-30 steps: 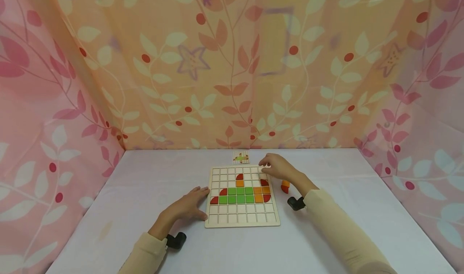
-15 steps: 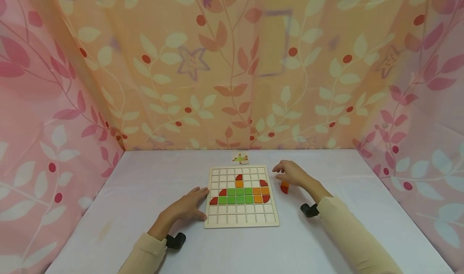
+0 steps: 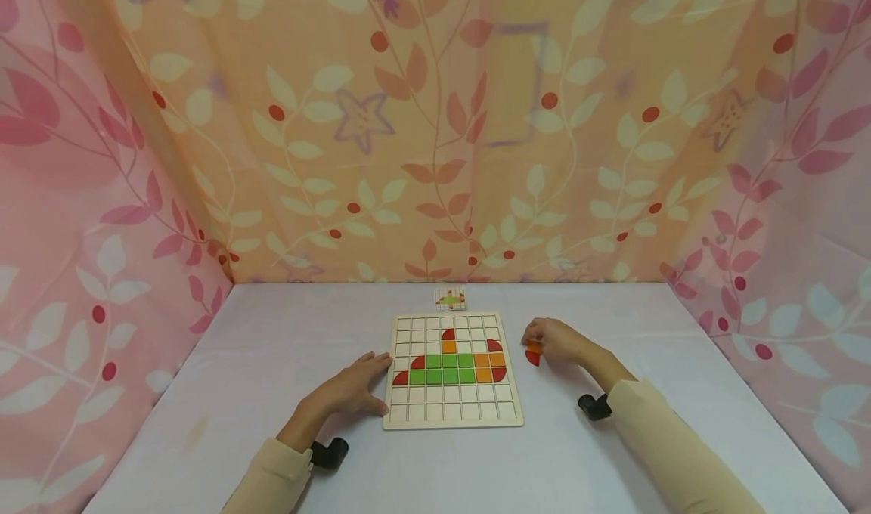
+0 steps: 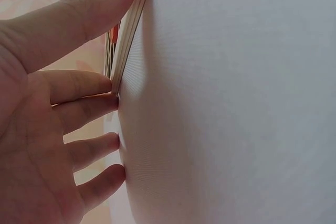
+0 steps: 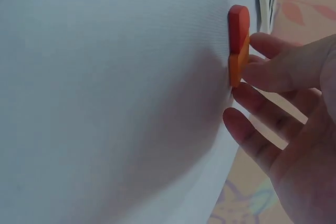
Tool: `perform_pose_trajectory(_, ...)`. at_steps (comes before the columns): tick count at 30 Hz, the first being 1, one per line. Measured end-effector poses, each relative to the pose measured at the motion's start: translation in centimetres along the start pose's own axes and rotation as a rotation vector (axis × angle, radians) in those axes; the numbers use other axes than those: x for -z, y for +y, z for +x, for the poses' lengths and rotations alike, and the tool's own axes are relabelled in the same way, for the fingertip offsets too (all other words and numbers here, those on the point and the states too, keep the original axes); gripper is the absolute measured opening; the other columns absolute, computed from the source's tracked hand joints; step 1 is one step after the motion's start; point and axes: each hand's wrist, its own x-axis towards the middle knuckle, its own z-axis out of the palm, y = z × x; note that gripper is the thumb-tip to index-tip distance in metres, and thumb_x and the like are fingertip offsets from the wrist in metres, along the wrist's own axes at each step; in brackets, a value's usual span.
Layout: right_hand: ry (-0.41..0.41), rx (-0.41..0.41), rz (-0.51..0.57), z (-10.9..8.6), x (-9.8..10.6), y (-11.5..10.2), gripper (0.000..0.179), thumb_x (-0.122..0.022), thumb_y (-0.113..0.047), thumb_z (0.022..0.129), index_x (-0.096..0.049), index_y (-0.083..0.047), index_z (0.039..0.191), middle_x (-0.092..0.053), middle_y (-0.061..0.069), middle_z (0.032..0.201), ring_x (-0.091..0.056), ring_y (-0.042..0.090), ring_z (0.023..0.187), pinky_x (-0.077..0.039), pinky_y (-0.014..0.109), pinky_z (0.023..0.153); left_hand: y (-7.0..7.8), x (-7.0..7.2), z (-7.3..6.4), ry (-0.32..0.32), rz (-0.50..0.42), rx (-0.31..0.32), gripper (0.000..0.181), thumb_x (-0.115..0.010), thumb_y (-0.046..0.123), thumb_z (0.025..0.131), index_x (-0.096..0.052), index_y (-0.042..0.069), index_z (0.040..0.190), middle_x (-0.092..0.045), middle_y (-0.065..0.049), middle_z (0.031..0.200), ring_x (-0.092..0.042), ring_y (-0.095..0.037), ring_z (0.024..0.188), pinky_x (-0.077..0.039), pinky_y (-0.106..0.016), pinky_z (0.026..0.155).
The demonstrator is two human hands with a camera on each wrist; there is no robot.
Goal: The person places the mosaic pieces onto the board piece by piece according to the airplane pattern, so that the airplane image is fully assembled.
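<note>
A wooden grid board point(image 3: 452, 416) lies mid-table, with red quarter-round, green square and orange square tiles set in a low shape across it. My left hand point(image 3: 350, 384) rests at the board's left side, fingers spread; in the left wrist view, its thumb point(image 4: 89, 17) and fingertips meet the board's edge point(image 4: 131, 30). To the right of the board, my right hand point(image 3: 554, 340) has its thumb and fingertips curled round an orange square tile point(image 5: 234, 72). A red quarter-round tile point(image 5: 239, 27) lies against that orange tile, uncovered by the fingers.
Behind the board lies a small pattern card point(image 3: 450, 298) with a similar coloured shape on a grid. The white tabletop point(image 3: 272, 332) is bounded by leaf-patterned cloth walls point(image 3: 408, 159) at the back and sides.
My right hand has moved from above the board's upper right corner out to the right and down onto the loose tiles. My left hand has stayed at the board's left edge.
</note>
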Motion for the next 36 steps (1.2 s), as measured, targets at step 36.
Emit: perform_pose_trajectory(36, 0.041, -0.059, -0.062, -1.1, 0.1, 0.7, 0.018, -0.075, -0.004, 0.079, -0.077, -0.007, 0.097, -0.064, 0.000, 0.090, -0.054, 0.016, 0.081, -0.053, 0.037, 0.082, 0.1, 0.0, 0.0, -0.002, 0.003, 0.002, 0.087, -0.085, 0.019, 0.072, -0.043, 0.005, 0.146, -0.038, -0.008, 0.156, -0.021, -0.035, 0.149, -0.025, -0.060, 0.115)
